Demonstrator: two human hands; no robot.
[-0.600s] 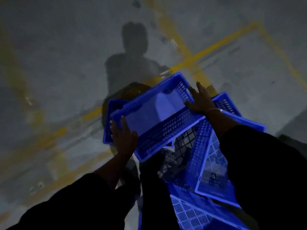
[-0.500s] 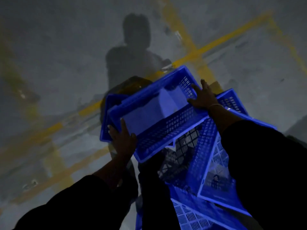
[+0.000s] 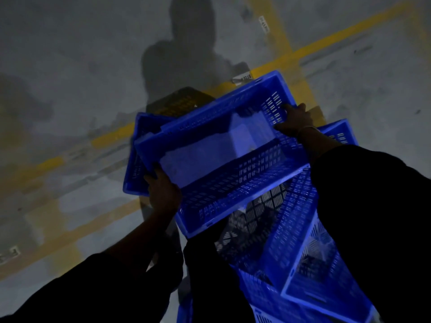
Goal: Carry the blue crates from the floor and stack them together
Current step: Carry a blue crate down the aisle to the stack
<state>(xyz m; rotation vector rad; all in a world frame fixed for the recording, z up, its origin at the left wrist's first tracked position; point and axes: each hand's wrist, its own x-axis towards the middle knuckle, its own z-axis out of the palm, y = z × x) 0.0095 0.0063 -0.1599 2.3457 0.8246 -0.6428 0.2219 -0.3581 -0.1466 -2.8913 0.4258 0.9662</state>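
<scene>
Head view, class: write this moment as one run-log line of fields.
stage: carrying | left hand: grips lifted blue crate near end | right hand: grips far end | below: other blue crates jumbled | floor: yellow lines

floor [image 3: 70,66]: grey concrete | yellow lines [image 3: 326,46] | light: dim

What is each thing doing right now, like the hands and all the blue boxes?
Left hand: grips the held crate's near-left corner.
Right hand: grips the far-right end of the same crate.
Held crate: empty, open side up, tilted.
Crate behind it: mostly hidden, whether it touches the held crate unclear.
Crates on the right: tipped at angles, leaning together.
Floor: grey, yellow lines, a person's shadow.
</scene>
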